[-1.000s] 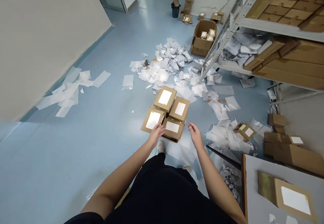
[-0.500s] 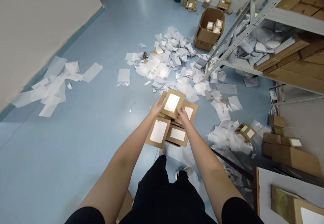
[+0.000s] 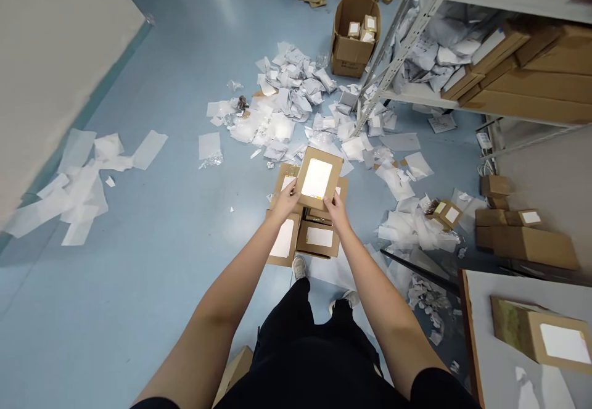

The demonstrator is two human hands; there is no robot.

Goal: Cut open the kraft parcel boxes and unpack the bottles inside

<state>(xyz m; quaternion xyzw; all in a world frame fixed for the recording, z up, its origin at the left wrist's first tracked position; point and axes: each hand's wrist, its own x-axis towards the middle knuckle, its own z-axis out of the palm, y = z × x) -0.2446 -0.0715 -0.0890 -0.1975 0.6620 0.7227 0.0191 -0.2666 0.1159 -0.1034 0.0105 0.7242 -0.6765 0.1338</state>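
Observation:
A brown cardboard box with a white label is held between my two hands, above several other labelled boxes. My left hand grips its left edge, and my right hand grips its lower right corner. Below my left hand lies a box, partly covered by my forearm. Beside it, nearer my right forearm, is another labelled box. Two further boxes lie behind the held one and are mostly hidden by it and my hands.
A heap of white and grey mailing bags spreads over the blue floor. Behind it stands an open carton holding small boxes. A metal shelf rises at right. A table with a box is at lower right.
Both hands have raised the held box off the boxes beneath, uncovering more of the box at the back left. The camera view has shifted, so the surroundings sit further left.

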